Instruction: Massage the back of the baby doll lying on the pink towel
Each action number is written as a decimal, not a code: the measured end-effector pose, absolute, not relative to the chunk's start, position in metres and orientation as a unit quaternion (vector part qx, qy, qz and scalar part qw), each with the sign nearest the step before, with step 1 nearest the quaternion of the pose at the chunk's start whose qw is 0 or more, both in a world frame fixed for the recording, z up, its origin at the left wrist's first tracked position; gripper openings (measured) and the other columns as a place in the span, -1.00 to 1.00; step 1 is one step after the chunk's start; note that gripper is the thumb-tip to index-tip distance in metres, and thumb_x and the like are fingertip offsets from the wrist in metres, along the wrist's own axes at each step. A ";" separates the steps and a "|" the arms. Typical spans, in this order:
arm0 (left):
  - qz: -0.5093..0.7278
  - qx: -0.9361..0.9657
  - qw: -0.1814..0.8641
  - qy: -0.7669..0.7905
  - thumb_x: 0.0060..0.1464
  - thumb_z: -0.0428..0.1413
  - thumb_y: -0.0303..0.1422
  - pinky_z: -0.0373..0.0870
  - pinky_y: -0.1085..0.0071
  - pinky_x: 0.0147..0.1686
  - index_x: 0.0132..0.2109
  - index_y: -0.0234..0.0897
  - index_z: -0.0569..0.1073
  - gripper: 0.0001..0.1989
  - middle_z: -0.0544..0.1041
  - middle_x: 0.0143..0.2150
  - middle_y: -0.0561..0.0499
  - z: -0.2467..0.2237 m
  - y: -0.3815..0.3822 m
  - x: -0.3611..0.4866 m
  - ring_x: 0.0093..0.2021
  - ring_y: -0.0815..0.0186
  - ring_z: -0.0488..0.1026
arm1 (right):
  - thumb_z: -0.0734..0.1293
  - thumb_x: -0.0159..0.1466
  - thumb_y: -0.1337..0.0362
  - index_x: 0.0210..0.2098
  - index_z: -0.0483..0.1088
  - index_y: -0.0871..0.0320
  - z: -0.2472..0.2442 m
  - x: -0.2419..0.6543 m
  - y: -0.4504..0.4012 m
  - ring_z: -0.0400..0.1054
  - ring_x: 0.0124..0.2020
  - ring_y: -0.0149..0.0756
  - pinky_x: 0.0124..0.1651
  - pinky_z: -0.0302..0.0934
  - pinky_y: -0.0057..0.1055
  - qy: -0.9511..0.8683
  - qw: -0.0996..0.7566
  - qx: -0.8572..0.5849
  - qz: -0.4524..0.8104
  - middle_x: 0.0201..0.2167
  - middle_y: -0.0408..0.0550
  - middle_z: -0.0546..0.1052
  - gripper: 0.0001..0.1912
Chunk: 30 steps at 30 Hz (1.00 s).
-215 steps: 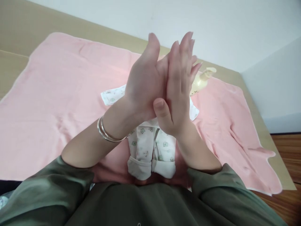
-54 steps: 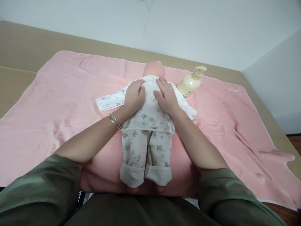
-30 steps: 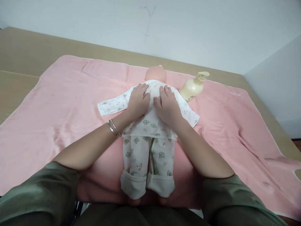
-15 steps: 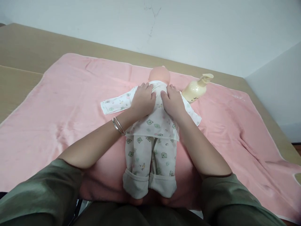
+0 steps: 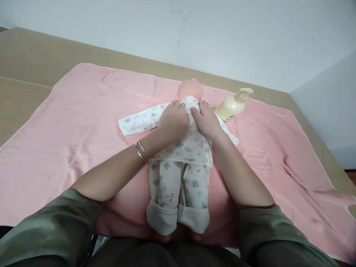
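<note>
A doll [image 5: 190, 90] in a white printed top [image 5: 189, 150] and matching trousers [image 5: 169, 185] with turned-up cuffs lies with its head away from me. My left hand [image 5: 174, 120] rests on the left part of the chest, its fingers curled at the top's fabric near the neck. On the other side of the chest lies my right hand [image 5: 206, 118], thumb apart from the fingers, flat on the top near the shoulder. The doll's left-side sleeve [image 5: 140, 119] is stretched out; the other one is partly behind my right forearm.
A cream pump bottle [image 5: 230, 106] stands tilted-looking beside the doll's shoulder at the right. A pink blanket [image 5: 91, 111] with creases lies under everything on a wooden table [image 5: 41, 48], which meets a pale wall.
My left hand has shifted slightly right and its fingers have curled in at the top's collar, which is now bunched. My right hand has hardly moved.
</note>
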<state>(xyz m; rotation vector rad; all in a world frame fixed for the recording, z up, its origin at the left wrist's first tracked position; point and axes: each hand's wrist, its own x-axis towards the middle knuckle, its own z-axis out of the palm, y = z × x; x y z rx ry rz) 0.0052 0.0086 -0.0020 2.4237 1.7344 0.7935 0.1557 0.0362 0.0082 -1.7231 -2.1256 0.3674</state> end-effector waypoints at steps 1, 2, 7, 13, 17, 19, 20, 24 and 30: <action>0.252 0.783 0.045 0.567 0.33 -0.16 -0.47 0.41 0.04 0.26 -0.06 -0.40 0.51 -0.67 0.59 -0.01 -0.30 0.000 0.012 0.003 0.12 -0.01 0.51 | 0.03 0.51 0.08 0.31 0.31 0.38 0.009 0.153 0.031 0.19 0.46 0.23 0.50 0.02 0.27 -0.755 0.181 -0.619 0.115 0.40 0.40 0.35 -0.40; 0.245 0.778 0.067 0.575 0.33 -0.14 -0.45 0.45 0.05 0.19 -0.11 -0.36 0.51 -0.69 0.60 -0.05 -0.27 0.001 0.017 0.000 0.05 0.01 0.53 | 0.03 0.51 0.11 0.29 0.32 0.43 0.012 0.148 0.022 0.23 0.43 0.25 0.49 0.04 0.25 -0.756 0.168 -0.625 0.097 0.36 0.44 0.38 -0.40; 0.231 0.742 0.159 0.609 0.39 -0.18 -0.27 0.50 0.08 0.04 -0.11 -0.36 0.49 -0.62 0.62 -0.07 -0.27 0.003 0.042 -0.016 -0.06 0.04 0.55 | 0.04 0.51 0.21 0.41 0.16 0.60 0.028 0.126 -0.022 0.13 0.50 0.29 0.53 0.03 0.12 -0.764 0.101 -0.635 0.054 0.42 0.53 0.29 -0.35; 0.248 0.785 0.017 0.568 0.34 -0.19 -0.47 0.39 0.00 0.29 0.02 -0.51 0.50 -0.61 0.59 0.07 -0.40 -0.005 0.012 0.000 0.17 -0.05 0.51 | 0.04 0.52 0.12 0.36 0.25 0.47 0.020 0.147 0.015 0.12 0.51 0.21 0.50 0.09 0.14 -0.770 0.134 -0.613 0.119 0.46 0.43 0.26 -0.37; 0.256 0.800 -0.002 0.542 0.32 -0.21 -0.51 0.35 0.03 0.35 0.02 -0.51 0.49 -0.60 0.59 0.08 -0.38 -0.004 0.006 0.003 0.21 -0.01 0.49 | 0.05 0.52 0.14 0.34 0.27 0.49 0.016 0.147 0.021 0.18 0.47 0.24 0.50 0.07 0.17 -0.765 0.143 -0.621 0.091 0.42 0.43 0.32 -0.39; 0.246 0.798 0.036 0.548 0.31 -0.18 -0.47 0.45 0.03 0.22 -0.10 -0.40 0.49 -0.66 0.60 -0.05 -0.32 -0.001 0.017 -0.004 0.07 0.00 0.53 | 0.04 0.52 0.19 0.35 0.26 0.55 0.019 0.138 0.006 0.22 0.44 0.25 0.50 0.07 0.13 -0.765 0.131 -0.627 0.064 0.38 0.47 0.37 -0.39; 0.239 0.792 0.064 0.558 0.32 -0.17 -0.43 0.49 0.04 0.14 -0.14 -0.37 0.48 -0.69 0.60 -0.09 -0.29 0.000 0.024 -0.008 0.00 0.00 0.54 | 0.03 0.52 0.21 0.35 0.24 0.58 0.021 0.133 -0.003 0.23 0.44 0.26 0.51 0.06 0.12 -0.768 0.126 -0.626 0.049 0.37 0.50 0.38 -0.39; 0.224 0.763 0.134 0.591 0.36 -0.17 -0.32 0.53 0.04 0.07 -0.13 -0.36 0.47 -0.66 0.62 -0.08 -0.28 0.003 0.037 -0.016 -0.06 0.02 0.56 | 0.02 0.51 0.24 0.41 0.17 0.60 0.024 0.125 -0.022 0.14 0.51 0.25 0.56 -0.01 0.13 -0.779 0.125 -0.614 0.030 0.43 0.54 0.28 -0.36; 0.271 0.785 -0.012 0.557 0.37 -0.25 -0.44 0.28 -0.04 0.43 0.23 -0.65 0.41 -0.49 0.49 0.29 -0.46 -0.015 0.007 0.004 0.35 -0.09 0.41 | 0.07 0.51 0.11 0.40 0.22 0.50 0.019 0.148 0.022 0.09 0.53 0.20 0.55 0.01 0.12 -0.771 0.144 -0.608 0.123 0.47 0.42 0.25 -0.33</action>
